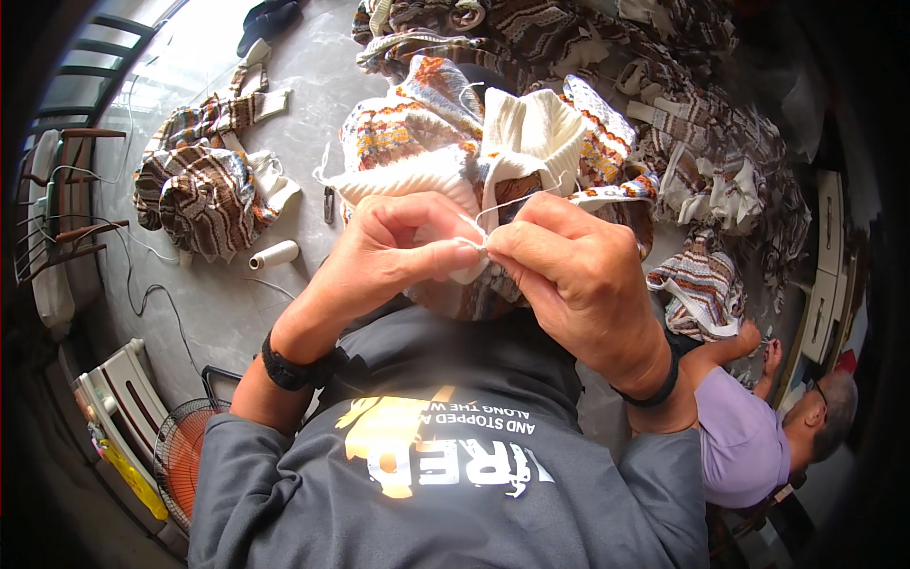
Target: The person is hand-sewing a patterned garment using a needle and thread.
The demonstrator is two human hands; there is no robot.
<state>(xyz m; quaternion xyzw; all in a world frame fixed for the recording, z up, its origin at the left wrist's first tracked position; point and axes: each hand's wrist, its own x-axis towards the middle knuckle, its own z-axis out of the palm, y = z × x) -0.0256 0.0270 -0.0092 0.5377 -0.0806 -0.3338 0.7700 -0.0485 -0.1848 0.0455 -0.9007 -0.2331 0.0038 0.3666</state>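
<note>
A patterned knit sweater (pixel 417 119) in white, orange, blue and brown lies bunched over my lap, its cream ribbed band (pixel 536 128) turned up. My left hand (pixel 403 245) pinches a white yarn strand (pixel 517 201) between thumb and forefinger, close to the knit edge. Meeting it tip to tip, my right hand (pixel 573 270) is closed on the same yarn. Whether a needle sits between the right fingertips is too small to tell. A loop of the strand runs above both hands across the ribbing.
To the left, brown striped knits (pixel 204 194) lie on the grey floor beside a white yarn cone (pixel 274 255). Large knitwear piles (pixel 701 171) spread at the back and right. A co-worker in a purple shirt (pixel 744 436) sits at right. A fan (pixel 190 455) stands lower left, near cables.
</note>
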